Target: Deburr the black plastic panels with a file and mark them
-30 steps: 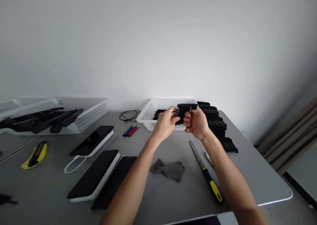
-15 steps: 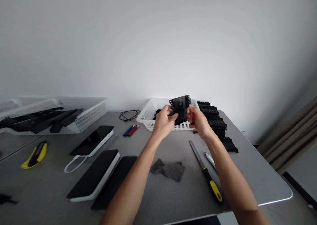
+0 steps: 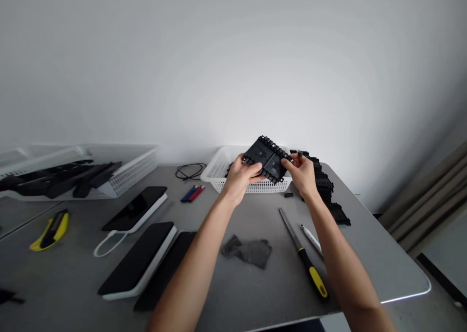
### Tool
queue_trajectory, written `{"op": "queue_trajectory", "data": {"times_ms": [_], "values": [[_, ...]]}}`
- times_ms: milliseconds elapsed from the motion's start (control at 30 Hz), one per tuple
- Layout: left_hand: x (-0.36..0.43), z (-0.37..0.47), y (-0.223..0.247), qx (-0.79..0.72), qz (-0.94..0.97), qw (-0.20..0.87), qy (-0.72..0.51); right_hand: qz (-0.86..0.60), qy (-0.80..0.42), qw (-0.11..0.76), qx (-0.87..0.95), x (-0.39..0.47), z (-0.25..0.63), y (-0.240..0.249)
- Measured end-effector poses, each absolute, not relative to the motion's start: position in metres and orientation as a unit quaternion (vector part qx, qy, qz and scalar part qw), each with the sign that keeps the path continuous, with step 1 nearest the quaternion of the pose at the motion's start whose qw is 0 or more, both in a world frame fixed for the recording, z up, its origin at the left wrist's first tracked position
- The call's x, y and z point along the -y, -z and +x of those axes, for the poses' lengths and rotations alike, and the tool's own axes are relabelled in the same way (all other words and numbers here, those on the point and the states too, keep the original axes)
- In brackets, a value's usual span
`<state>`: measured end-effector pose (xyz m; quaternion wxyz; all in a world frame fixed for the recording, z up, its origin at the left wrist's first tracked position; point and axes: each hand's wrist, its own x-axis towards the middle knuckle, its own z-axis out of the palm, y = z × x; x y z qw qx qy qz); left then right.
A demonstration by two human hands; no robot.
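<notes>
A black plastic panel (image 3: 268, 156) with toothed edges is held tilted above the front of a white basket (image 3: 251, 188). My left hand (image 3: 241, 174) is closed on its left end, thumb on top and fingers underneath. At the panel's right corner, my right hand (image 3: 303, 174) pinches the edge with its thumb. A small dark piece (image 3: 300, 154) shows by the right fingers; its kind cannot be made out. Beyond my right hand, similar black toothed panels (image 3: 339, 214) lie in a row.
Nearer me lie a file (image 3: 304, 259) with a yellow-black handle, a white pen (image 3: 311, 238) and a grey cloth (image 3: 250, 250). Leftward are two lighters (image 3: 193, 193), a black cable (image 3: 190, 170), a phone (image 3: 134, 208), a yellow cutter (image 3: 51, 230) and another basket (image 3: 134, 174) of black parts.
The panel has turned clockwise and tipped so its broad face shows. My right hand has shifted slightly right and up, its thumb now on the panel's edge.
</notes>
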<state>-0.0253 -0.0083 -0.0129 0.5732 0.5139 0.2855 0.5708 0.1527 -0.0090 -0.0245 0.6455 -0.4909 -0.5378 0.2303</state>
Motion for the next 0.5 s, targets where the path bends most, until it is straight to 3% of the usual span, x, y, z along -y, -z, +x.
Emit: {"op": "queue_trajectory", "data": {"times_ms": [300, 500], "values": [[0.002, -0.037, 0.015, -0.402, 0.599, 0.466, -0.511, -0.483, -0.159, 0.645, 0.570, 0.019, 0.159, 0.015], [-0.001, -0.036, 0.018, -0.392, 0.594, 0.471, -0.521, -0.482, -0.152, 0.681, 0.529, 0.028, 0.146, 0.011]]}}
